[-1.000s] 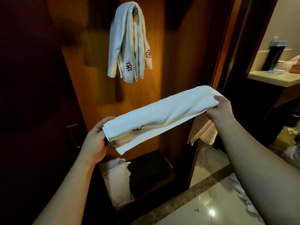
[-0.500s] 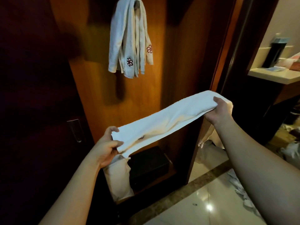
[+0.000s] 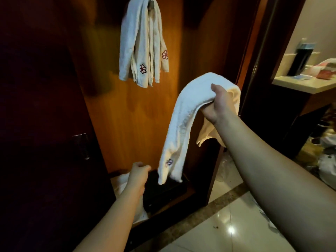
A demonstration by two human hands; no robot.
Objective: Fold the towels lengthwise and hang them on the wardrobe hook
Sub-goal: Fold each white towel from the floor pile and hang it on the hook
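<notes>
Wardrobe (image 3: 131, 115) open; bottom compartment holds a black box (image 3: 163, 193) w/ pale cloth (image 3: 120, 182) beside it. Folded towels (image 3: 141, 42) hang on hook (image 3: 150, 1) up top. R hand (image 3: 217, 104), fingers clamped on white towel (image 3: 183, 120), right of wardrobe panel; towel dangles. L hand (image 3: 139, 171) below, fingers curled together, gripping nothing. Glossy tile floor (image 3: 227, 231).

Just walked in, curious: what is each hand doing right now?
Left hand: fingers curled, holding nothing.
Right hand: grips the folded towel, which hangs down from it.
</notes>
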